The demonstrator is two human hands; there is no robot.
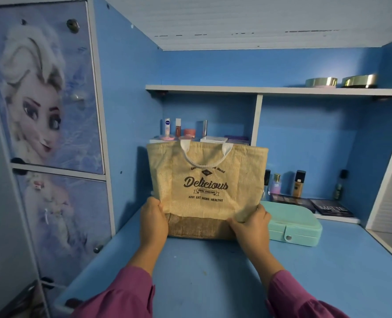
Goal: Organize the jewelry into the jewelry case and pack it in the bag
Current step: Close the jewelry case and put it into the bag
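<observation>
Head view looks down on a blue table [213, 271] where a person stands a tan jute bag [204, 180] upright between both hands. The left hand [153, 222] grips the bag's lower left edge, fingers curled onto the fabric; the right hand [251, 223] pinches the lower right corner, just above the darker woven band at the base. The two hands are well apart, one at each side of the bag. A white handle [205, 152] droops over the front panel, and the mouth at the top appears closed or folded flat, though its inside is hidden from here.

The mint jewelry case [294, 226] lies on the table just beside the bag, to its right and partly behind it, lid down and snap tab [288, 236] fastened as far as can be told. No loose jewelry shows, so the sorting seems done and packing is the step in hand.

To do it well, the bag should probably be settled flat on its base so it stands alone, then its mouth spread wide with one hand while the other lifts the case. The case looks nearly as long as the bag's base, so it likely needs to go in level and lengthwise; tilting it risks snagging on the handle or tipping the soft bag into the bottles [282, 184] behind.
</observation>
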